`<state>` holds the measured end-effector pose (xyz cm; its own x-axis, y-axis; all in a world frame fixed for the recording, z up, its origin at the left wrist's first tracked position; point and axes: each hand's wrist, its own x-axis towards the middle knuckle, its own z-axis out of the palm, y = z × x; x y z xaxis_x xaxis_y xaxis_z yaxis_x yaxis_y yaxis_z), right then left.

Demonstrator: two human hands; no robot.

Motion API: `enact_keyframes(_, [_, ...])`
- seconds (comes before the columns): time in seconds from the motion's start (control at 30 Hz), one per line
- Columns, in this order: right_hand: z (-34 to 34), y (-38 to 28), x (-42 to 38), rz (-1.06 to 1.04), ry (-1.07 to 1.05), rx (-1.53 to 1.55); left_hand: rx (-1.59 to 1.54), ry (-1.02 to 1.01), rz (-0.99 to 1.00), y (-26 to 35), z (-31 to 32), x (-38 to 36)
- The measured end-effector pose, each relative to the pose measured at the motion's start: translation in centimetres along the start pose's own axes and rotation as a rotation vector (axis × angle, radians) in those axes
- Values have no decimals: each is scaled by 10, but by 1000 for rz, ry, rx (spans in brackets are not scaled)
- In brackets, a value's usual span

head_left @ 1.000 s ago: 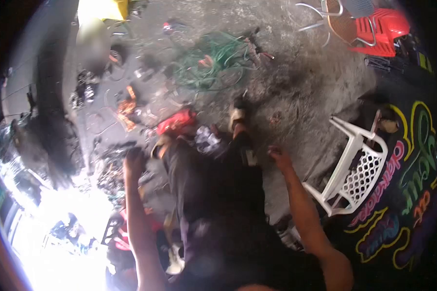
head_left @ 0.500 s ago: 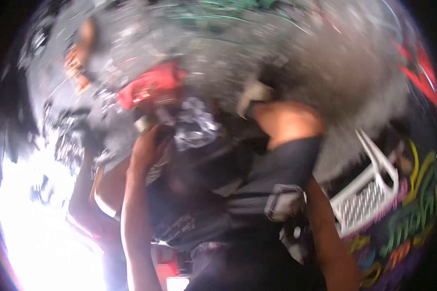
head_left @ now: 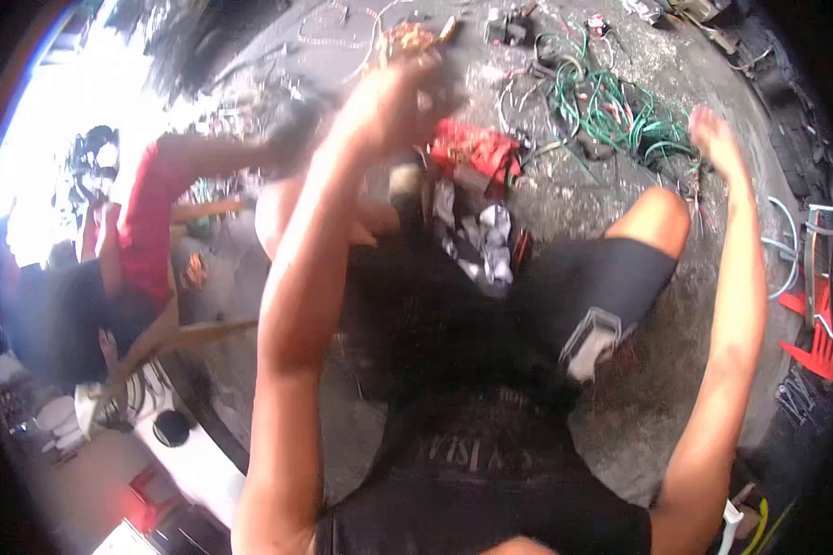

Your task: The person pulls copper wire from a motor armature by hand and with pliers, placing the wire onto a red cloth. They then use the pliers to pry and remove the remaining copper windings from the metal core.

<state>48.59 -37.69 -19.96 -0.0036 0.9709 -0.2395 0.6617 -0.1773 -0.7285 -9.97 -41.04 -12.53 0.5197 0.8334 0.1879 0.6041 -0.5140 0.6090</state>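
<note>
Both my arms reach forward. My left hand point(head_left: 407, 92) is raised at upper centre, smeared by motion, near a small heap of copper-coloured wire point(head_left: 405, 39) and a red cloth point(head_left: 477, 150); its fingers cannot be made out. At upper right, my right hand point(head_left: 713, 134) is beside a tangle of green wires point(head_left: 620, 116). Its fingers are blurred, and whether it touches a wire is unclear. Crumpled silvery material point(head_left: 486, 240) lies between my legs, below the red cloth.
Another person in red and black point(head_left: 148, 222) is at the left, by a wooden frame point(head_left: 213, 330). A white surface point(head_left: 190, 453) stands lower left. Red tined pieces point(head_left: 816, 356) and metal rods point(head_left: 794, 396) lie at the right edge.
The camera view has turned and shifted. Both my arms now stretch forward; my right hand, out of sight before, shows by the green wires. My left hand has risen away from my lap.
</note>
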Motion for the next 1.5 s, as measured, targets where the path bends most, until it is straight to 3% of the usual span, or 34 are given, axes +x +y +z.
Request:
enact_keyframes(0.07, [11,-94,11,-81,301,-35,-14,149,112,4,-19,-10])
enact_keyframes(0.13, [26,-155,32,-134,205,12,5,164,77,3,-42,-9])
enact_keyframes(0.23, [87,-217,47,-247,61,-230,36,146,16,16,-78,-20])
enact_keyframes(0.3, [145,-226,48,-319,-67,-343,-94,-492,6,28,-146,-35])
enact_keyframes(0.33, [172,-220,54,-204,-179,-293,-102,-488,4,5,-135,-37])
enact_keyframes(0.4, [223,-215,47,-308,-241,-552,-151,-18,-132,-57,-96,-36])
enact_keyframes(0.43, [249,-198,52,-237,-325,-555,-120,35,-138,-66,-101,-46])
enact_keyframes(0.5, [289,-165,57,23,-461,-430,-24,0,-167,-121,-108,-51])
enact_keyframes(0.53, [314,-106,80,-72,-449,-440,60,-56,-175,-145,-110,-52])
enact_keyframes(0.57, [328,-100,83,72,-474,-441,142,-110,-187,-167,-107,-53])
enact_keyframes(0.6, [339,-96,85,33,-460,-521,178,-100,-231,-194,-95,-56])
enact_keyframes(0.63, [357,-65,96,97,-411,-415,220,-95,-275,-220,-78,-58])
enact_keyframes(0.77, [404,-36,115,118,-258,-439,-84,-339,-570,-283,23,-35])
enact_keyframes(0.87, [414,-39,129,144,-407,-499,-72,-411,-305,-324,116,-11])
enact_keyframes(1.0, [429,-7,136,21,-397,-606,38,-417,-257,-345,210,6])
enact_keyframes(1.07, [423,-12,154,33,-551,-523,70,-455,-313,-343,222,8])
enact_keyframes(1.17, [426,-9,167,-95,-565,-456,198,-522,-321,-352,215,0])
enact_keyframes(1.23, [428,-24,175,-164,-590,-445,147,-388,-360,-361,207,-7])
enact_keyframes(1.27, [430,-31,179,-58,-633,-458,173,-373,-384,-366,205,-11])
enact_keyframes(1.4, [441,-51,192,-50,-630,-533,151,-204,-322,-375,197,-19])
enact_keyframes(1.5, [474,-92,203,-128,-424,-316,83,-155,-512,-378,189,-14])
